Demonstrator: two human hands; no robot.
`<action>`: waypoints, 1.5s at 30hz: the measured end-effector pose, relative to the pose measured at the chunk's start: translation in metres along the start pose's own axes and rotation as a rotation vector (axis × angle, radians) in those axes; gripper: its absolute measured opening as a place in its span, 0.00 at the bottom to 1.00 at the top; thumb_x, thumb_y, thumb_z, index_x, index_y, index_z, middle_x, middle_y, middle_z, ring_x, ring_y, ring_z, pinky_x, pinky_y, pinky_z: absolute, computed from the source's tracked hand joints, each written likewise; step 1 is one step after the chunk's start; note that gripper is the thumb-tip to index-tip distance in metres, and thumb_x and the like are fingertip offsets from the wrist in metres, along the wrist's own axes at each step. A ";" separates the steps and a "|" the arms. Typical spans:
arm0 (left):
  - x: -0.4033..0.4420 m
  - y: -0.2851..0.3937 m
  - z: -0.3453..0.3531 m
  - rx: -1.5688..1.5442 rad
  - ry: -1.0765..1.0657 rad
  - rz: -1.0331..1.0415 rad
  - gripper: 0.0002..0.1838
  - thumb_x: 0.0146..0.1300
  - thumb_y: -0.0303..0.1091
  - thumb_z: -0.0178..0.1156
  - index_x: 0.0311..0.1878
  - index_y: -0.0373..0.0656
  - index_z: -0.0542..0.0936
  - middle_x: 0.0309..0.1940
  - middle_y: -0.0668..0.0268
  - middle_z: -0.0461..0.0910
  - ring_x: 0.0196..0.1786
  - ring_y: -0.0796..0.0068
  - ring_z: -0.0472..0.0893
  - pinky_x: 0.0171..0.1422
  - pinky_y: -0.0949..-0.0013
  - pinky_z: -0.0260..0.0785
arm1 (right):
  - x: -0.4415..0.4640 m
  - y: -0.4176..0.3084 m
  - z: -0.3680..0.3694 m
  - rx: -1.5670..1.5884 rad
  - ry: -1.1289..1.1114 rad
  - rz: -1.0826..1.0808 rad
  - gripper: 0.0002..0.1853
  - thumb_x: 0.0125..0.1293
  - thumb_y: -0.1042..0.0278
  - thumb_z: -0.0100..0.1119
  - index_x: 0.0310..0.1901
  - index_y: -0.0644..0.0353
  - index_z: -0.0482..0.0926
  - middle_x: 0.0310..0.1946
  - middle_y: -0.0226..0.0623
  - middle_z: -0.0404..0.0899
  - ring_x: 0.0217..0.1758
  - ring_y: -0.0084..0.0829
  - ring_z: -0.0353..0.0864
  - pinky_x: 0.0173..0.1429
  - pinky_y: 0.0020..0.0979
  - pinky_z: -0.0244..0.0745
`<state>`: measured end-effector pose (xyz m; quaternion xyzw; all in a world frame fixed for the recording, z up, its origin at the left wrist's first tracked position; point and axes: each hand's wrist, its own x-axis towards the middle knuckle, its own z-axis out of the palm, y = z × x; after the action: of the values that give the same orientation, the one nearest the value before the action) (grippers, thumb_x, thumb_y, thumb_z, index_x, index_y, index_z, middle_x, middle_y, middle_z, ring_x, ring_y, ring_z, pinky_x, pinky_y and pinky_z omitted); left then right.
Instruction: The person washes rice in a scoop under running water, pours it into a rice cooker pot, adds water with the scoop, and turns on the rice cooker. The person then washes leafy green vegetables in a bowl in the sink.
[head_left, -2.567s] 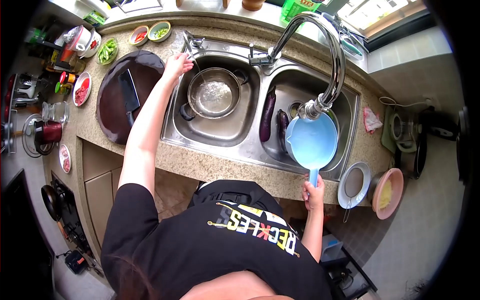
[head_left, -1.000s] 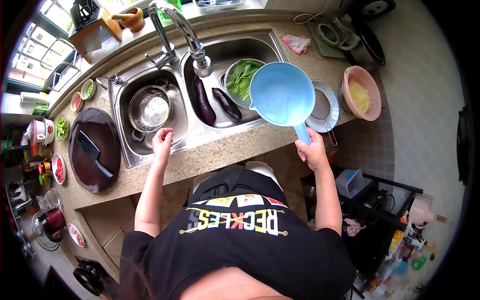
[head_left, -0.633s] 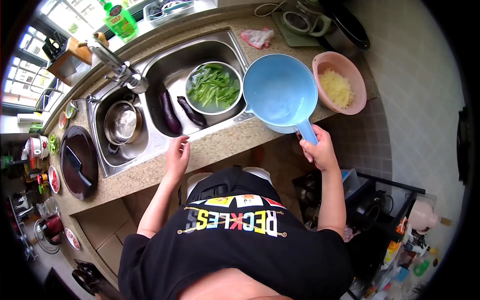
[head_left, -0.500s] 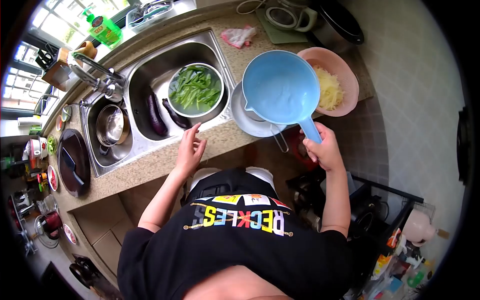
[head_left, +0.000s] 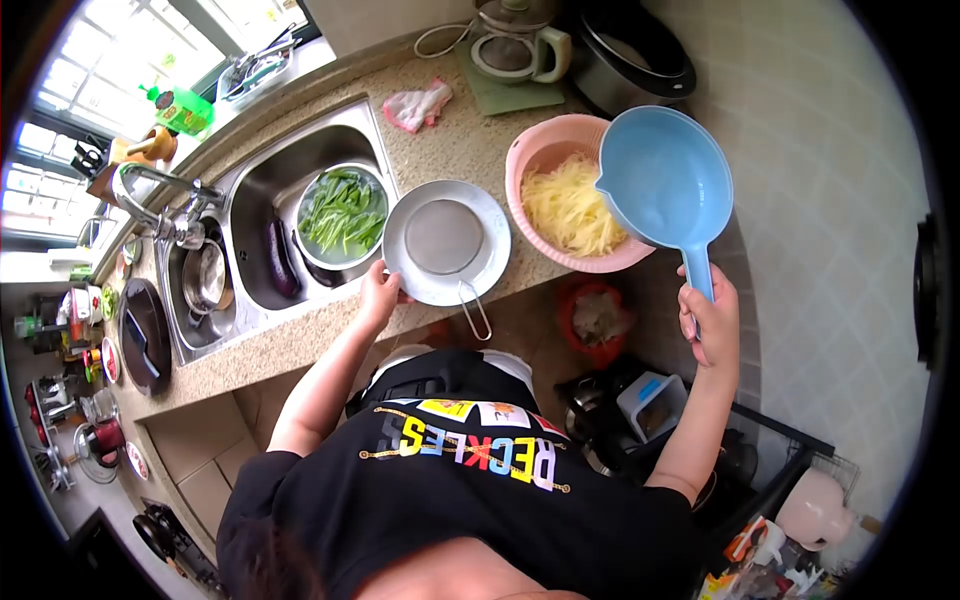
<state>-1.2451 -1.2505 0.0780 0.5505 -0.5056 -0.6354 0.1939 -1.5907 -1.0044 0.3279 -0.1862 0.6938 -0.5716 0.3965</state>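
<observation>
Two hands are spread apart here, with the right hand [head_left: 712, 312] clamped around the handle of a blue dipper [head_left: 665, 175], whose bowl hangs just ahead of its knuckles. The left hand [head_left: 378, 297] has its fingers at the near-left rim of a pale dish [head_left: 490, 268]; whether they are closed on it, I cannot tell. That dish lies just ahead and to the right of the left hand, bearing a sieve [head_left: 444, 237] whose handle points back past the edge of the tabletop [head_left: 450, 120]. A sleeve or a wrist brushing that handle could flip the sieve off, and a lopsided pull at the one rim could tip the dish. Ahead and to the left of the right hand, a pink basin [head_left: 522, 155] of pale shreds [head_left: 575, 210] appears to jut past the edge, so a knock from the dipper could spill it toward the red bag [head_left: 597, 318] below. If the dipper holds water, which is unclear, a wrist roll could slop it.
</observation>
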 end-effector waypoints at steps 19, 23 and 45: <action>0.092 0.041 -0.008 -0.084 0.152 -0.088 0.13 0.67 0.34 0.50 0.49 0.37 0.72 0.24 0.65 0.75 0.19 0.77 0.75 0.21 0.75 0.71 | 0.165 -0.077 -0.091 -0.136 0.126 -0.159 0.13 0.59 0.70 0.55 0.44 0.67 0.72 0.19 0.27 0.68 0.11 0.14 0.60 0.14 0.18 0.52; 0.105 0.042 -0.014 0.153 0.552 0.071 0.14 0.65 0.36 0.53 0.50 0.39 0.75 0.30 0.65 0.76 0.24 0.77 0.73 0.23 0.75 0.65 | 0.241 -0.103 -0.114 -0.226 0.091 -0.211 0.11 0.57 0.70 0.57 0.39 0.66 0.73 0.16 0.27 0.68 0.12 0.15 0.62 0.15 0.20 0.54; 0.326 0.386 0.402 1.105 -0.249 0.961 0.20 0.53 0.36 0.59 0.48 0.37 0.77 0.44 0.49 0.78 0.47 0.50 0.78 0.51 0.59 0.72 | 0.387 -0.128 -0.141 -0.499 0.096 -0.196 0.13 0.57 0.70 0.58 0.43 0.65 0.75 0.16 0.26 0.70 0.12 0.16 0.65 0.16 0.22 0.60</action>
<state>-1.8286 -1.4997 0.1974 0.2097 -0.9550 -0.1910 0.0865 -1.9618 -1.2238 0.3228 -0.3172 0.8100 -0.4265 0.2479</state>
